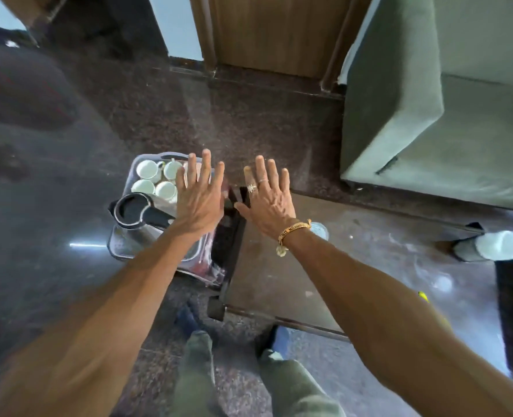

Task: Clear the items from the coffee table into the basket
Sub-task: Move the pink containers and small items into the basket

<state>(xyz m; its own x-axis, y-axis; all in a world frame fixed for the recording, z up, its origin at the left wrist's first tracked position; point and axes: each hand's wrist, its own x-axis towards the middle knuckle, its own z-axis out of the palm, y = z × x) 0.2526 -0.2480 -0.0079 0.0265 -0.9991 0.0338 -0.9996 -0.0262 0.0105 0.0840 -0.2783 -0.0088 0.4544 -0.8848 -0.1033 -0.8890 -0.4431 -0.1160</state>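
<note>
Person stands over a clear basket (135, 165) on the floor, just beside the coffee table's (354, 281) corner, w/ both arms stretched out: left hand (199, 200) flat, fingers spread, holding nothing, above the basket; right hand (271, 200) likewise flat & empty, above the table edge. Basket holds four white cups (147, 169) and a black-lidded kettle (132, 209), so most of the job looks done. Left to clear, as far as I can see: one small round clear thing (318, 230), poss. a glass, on the table near the right wrist, plus a blurred yellow bit (423, 297) I can't identify.
</note>
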